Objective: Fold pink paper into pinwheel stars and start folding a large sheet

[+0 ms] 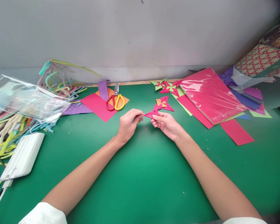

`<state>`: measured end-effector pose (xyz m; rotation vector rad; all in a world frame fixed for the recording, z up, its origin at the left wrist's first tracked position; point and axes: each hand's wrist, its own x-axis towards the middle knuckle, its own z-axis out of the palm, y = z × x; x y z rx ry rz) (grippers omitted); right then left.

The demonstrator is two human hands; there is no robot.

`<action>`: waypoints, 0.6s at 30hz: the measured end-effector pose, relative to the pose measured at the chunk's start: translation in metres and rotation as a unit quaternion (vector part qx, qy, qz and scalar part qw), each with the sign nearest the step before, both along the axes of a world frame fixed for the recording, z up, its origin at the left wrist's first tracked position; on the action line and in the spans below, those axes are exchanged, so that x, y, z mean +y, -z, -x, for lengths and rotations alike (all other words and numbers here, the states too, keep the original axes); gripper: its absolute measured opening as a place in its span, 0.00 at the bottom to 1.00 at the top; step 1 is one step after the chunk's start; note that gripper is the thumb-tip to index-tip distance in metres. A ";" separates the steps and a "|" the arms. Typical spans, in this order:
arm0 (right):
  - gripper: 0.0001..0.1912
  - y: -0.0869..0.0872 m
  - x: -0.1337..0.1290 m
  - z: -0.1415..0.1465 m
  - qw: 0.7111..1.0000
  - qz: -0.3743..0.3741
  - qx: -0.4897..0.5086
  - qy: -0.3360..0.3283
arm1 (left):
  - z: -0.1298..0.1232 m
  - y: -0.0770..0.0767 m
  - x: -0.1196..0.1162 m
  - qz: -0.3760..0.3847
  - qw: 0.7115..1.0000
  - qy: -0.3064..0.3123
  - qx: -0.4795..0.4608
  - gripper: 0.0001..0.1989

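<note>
Between my two hands is a small folded pink origami piece (151, 113), held just above the green table (140, 174). My left hand (130, 123) pinches its pointed left tip between thumb and fingers. On the other side, the thumb and curled fingers of my right hand (165, 124) grip its body. Just behind it lies a pink and orange origami star (162, 103). Farther back, pink and green origami stars (168, 86) rest near the wall. Scissors (116, 99) with one red and one yellow handle lie left of centre, on orange and pink paper (100, 105).
At right, a plastic-wrapped pack of pink paper (212, 96) covers loose coloured sheets, with a purple origami star (228, 76) behind. Tangled coloured strips (14, 127), a clear plastic sleeve (25, 96) and a white cabled device (23, 155) crowd the left. A wall (130, 37) closes the back.
</note>
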<state>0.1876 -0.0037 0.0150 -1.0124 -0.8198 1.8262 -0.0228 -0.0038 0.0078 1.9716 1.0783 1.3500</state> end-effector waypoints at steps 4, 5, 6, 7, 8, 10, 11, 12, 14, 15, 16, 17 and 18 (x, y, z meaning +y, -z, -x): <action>0.14 0.002 0.003 -0.004 1.000 0.015 0.007 0.015 | 0.000 -0.002 0.001 0.017 0.999 -0.012 -0.031 0.11; 0.14 0.002 0.003 -0.004 1.000 0.007 0.000 0.025 | 0.000 -0.002 0.001 0.025 0.999 -0.017 -0.042 0.11; 0.15 0.003 0.002 -0.003 0.999 -0.011 -0.011 0.037 | -0.001 -0.002 0.002 0.034 0.998 -0.021 -0.051 0.12; 0.16 0.003 0.002 -0.001 0.998 -0.037 -0.028 0.052 | -0.001 -0.002 0.002 0.046 0.997 -0.022 -0.059 0.13; 0.17 0.004 0.001 0.000 0.994 -0.068 -0.048 0.069 | -0.001 -0.003 0.003 0.060 0.996 -0.019 -0.065 0.15; 0.18 0.005 0.000 0.004 0.982 -0.131 -0.093 0.103 | -0.001 -0.002 0.005 0.093 0.993 -0.007 -0.074 0.17; 0.18 0.005 0.000 0.006 0.974 -0.157 -0.113 0.117 | -0.001 -0.002 0.005 0.110 0.991 0.002 -0.076 0.18; 0.18 0.006 0.000 0.007 0.967 -0.177 -0.131 0.127 | -0.001 -0.002 0.006 0.126 0.989 0.010 -0.075 0.19; 0.16 0.007 -0.001 0.009 0.955 -0.211 -0.159 0.138 | -0.001 -0.002 0.007 0.149 0.987 0.022 -0.061 0.19; 0.14 0.008 -0.001 0.009 0.949 -0.225 -0.170 0.140 | -0.001 -0.002 0.007 0.155 0.986 0.025 -0.050 0.18; 0.13 0.008 -0.001 0.009 0.945 -0.236 -0.177 0.141 | -0.001 -0.002 0.007 0.157 0.986 0.026 -0.040 0.17; 0.12 0.009 -0.001 0.009 0.942 -0.243 -0.183 0.139 | -0.001 -0.002 0.007 0.157 0.987 0.026 -0.031 0.16; 0.11 0.010 -0.001 0.009 0.941 -0.247 -0.186 0.137 | -0.001 -0.001 0.007 0.155 0.987 0.025 -0.025 0.15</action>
